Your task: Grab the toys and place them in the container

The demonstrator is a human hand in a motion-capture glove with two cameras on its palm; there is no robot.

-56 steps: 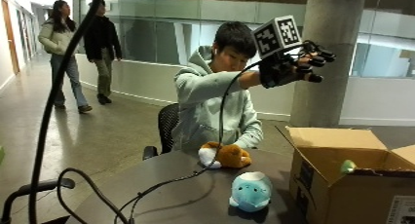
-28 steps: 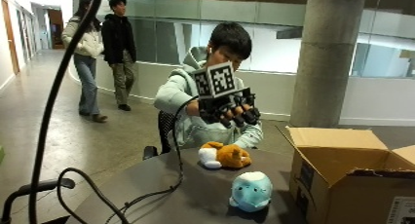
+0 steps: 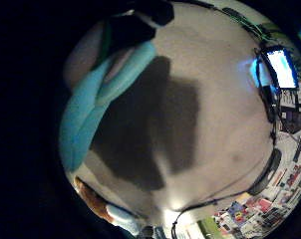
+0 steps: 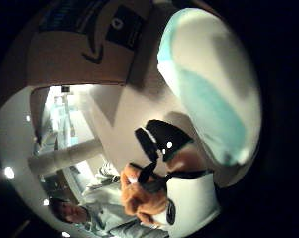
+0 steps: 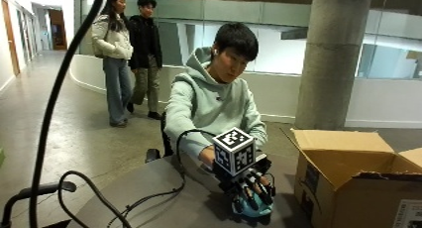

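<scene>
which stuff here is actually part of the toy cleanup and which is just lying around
Part of the job:
- light blue and white plush toy, under the black-gloved right hand
- orange and white plush toy, on the table beside it
- open brown cardboard box, the container

Just lying about:
- black cables across the grey table
- lit screen device at the table's edge

Gloved right hand (image 5: 254, 191) dropped from raised, head-high position beside cardboard box (image 5: 356, 183) to table, now lying over teal plush toy (image 5: 254, 208) near box, fingers draped on it.
</scene>
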